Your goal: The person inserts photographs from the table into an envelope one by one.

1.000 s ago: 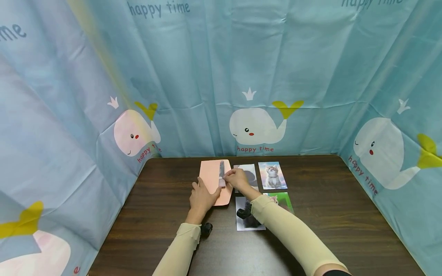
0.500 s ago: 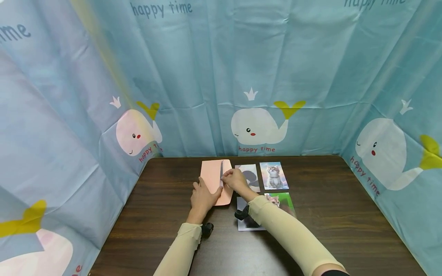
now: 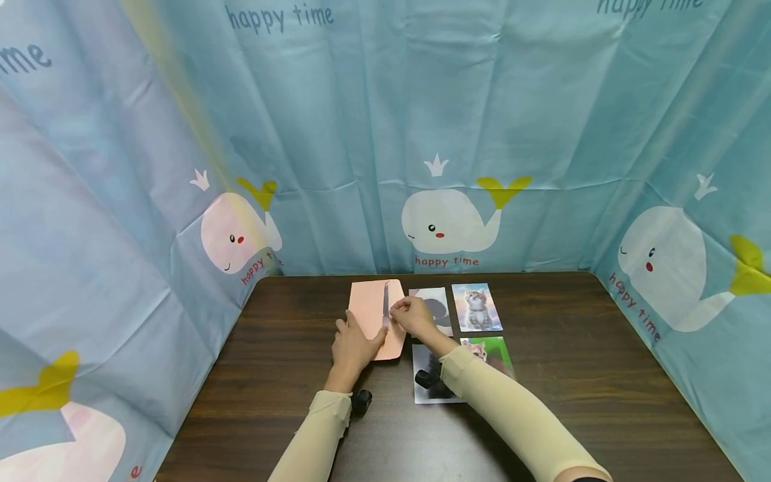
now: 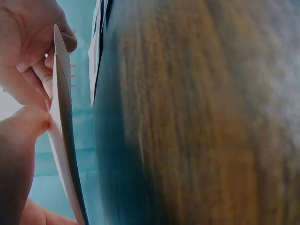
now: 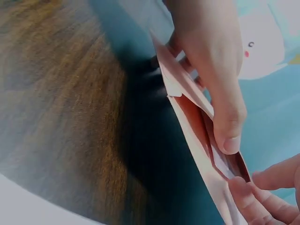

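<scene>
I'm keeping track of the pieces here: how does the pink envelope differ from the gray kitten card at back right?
The pink envelope is plain; the gray kitten card shows a kitten on a pastel background. The pink envelope looks larger than the gray kitten card. The left hand grips the pink envelope above the table; the gray kitten card lies on it, untouched. Both are thin and roughly rectangular.

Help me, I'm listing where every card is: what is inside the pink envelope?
A card shows as a narrow strip in the opening of the pink envelope. The envelope covers the rest; whether anything else lies deeper inside cannot be seen.
</scene>
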Tool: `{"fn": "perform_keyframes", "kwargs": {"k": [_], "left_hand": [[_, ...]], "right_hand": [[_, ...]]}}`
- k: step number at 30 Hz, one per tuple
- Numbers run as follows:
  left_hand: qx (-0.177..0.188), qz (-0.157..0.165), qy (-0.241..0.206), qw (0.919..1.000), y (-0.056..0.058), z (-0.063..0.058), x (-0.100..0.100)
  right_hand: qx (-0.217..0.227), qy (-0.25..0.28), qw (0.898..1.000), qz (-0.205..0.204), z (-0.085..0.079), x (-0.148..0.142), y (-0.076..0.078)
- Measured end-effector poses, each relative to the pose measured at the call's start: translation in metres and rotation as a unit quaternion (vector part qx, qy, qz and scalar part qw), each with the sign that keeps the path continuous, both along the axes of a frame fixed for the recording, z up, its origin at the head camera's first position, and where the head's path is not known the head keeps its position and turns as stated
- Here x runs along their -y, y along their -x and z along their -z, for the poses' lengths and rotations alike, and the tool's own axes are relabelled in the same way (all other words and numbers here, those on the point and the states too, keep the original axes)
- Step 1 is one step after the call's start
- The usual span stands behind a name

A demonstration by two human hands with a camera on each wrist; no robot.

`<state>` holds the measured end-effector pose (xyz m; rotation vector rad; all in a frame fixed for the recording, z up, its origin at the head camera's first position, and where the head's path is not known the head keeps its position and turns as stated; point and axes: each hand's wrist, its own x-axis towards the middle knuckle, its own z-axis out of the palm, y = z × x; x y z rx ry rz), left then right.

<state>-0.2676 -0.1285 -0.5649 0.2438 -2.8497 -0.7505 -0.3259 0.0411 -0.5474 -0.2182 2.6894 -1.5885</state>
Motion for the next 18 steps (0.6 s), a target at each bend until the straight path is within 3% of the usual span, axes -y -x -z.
{"fn": "perform_keyframes", "kwargs": {"k": [6,18], "left_hand": [[0.0,0.003,-0.003,1.0,0.0,-0.001,0.001],[0.007,0.005,-0.001,1.0,0.0,-0.001,0.001]], "right_hand": [[-0.014,0.038,0.999,-0.023,-0.002,-0.015,-0.01],[-0.024,-0.007,1.0,-0.006,-0.006,-0.062,-0.017]]}}
